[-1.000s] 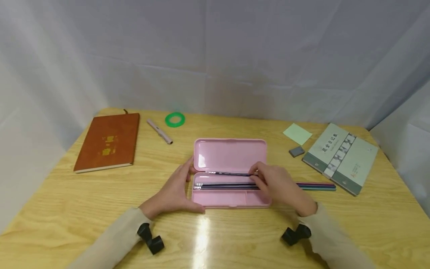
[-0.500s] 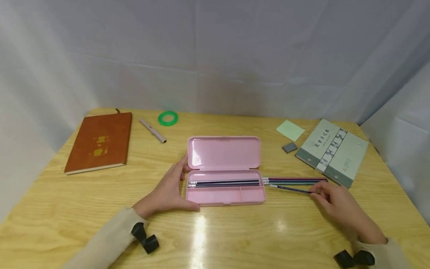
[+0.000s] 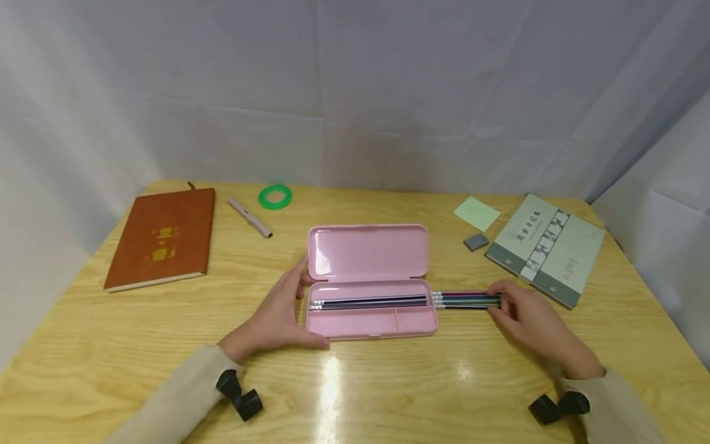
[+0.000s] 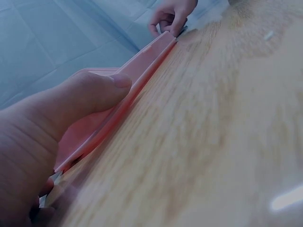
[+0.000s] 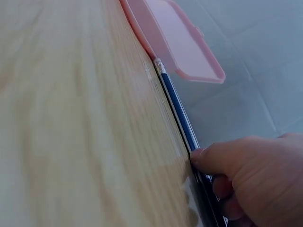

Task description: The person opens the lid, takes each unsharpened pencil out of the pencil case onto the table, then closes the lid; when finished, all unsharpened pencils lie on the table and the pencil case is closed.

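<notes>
Presently, the right hand (image 3: 535, 324) is pinching the pencils (image 3: 466, 301) on the table (image 3: 399, 394), just beside the right end of the opened pink case (image 3: 352, 322). The left hand (image 3: 274, 317), with fingers extended, rests at its left end; other pencils (image 3: 371, 301) lie inside.

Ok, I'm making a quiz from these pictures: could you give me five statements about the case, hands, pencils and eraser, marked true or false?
1. The pink case is open. True.
2. The left hand touches the pink case. True.
3. The right hand grips the green tape. False: it holds the loose pencils right of the case.
4. The gray eraser lies inside the case. False: it lies on the table.
5. Other pencils lie inside the case. True.
</notes>
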{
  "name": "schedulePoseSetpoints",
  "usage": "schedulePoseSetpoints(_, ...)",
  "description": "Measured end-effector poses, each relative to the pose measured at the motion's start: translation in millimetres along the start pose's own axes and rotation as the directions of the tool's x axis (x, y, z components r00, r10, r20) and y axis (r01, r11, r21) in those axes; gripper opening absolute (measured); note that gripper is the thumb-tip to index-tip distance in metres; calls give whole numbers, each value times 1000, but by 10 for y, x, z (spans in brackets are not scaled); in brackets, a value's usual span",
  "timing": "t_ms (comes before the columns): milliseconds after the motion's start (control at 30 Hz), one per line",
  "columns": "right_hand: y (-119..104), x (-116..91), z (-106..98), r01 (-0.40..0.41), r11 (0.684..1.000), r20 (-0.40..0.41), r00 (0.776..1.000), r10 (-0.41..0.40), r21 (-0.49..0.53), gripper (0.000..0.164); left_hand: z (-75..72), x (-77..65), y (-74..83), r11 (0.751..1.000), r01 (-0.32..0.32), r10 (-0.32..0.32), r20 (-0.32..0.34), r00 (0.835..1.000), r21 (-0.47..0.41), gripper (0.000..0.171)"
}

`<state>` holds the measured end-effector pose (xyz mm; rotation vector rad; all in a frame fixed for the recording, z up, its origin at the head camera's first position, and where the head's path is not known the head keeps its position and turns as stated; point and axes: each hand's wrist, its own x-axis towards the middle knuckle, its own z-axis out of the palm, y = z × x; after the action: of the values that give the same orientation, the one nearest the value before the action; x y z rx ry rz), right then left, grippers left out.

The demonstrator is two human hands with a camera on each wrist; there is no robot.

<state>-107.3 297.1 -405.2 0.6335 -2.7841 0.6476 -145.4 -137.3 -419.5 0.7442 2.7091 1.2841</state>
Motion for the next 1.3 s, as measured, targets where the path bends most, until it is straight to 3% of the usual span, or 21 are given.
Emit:
schedulePoseSetpoints(233, -136, 213, 51, -12, 1000, 102, 995, 9, 27, 26, -17, -10, 13, 1000, -4, 4, 5, 1000, -3, 143)
schedulePoseSetpoints(567, -518, 672, 311, 134, 985, 115, 982, -147, 110, 18, -63, -36, -8, 1000, -18, 18, -4, 1000, 14, 143)
schedulePoseSetpoints(767, -778, 906, 469, 157, 986, 214, 962, -166, 59, 15, -37, -16, 0, 999, -36, 36, -7, 999, 20, 143)
schedulePoseSetpoints(1033, -932, 1048, 573, 243, 969, 245, 944, -223, -53, 8, 12, 15, 29, 1000, -14, 14, 10, 1000, 17, 142)
schedulePoseSetpoints(1167, -1021, 1062, 584, 255, 962, 219, 949, -229, -101, 8, -6, -4, 23, 1000, -7, 7, 1, 1000, 26, 144)
schedulePoseSetpoints(1300, -1042, 913, 512, 230, 957, 136, 969, -207, -179, 9, -22, -21, 12, 999, -6, 6, 2, 1000, 31, 145)
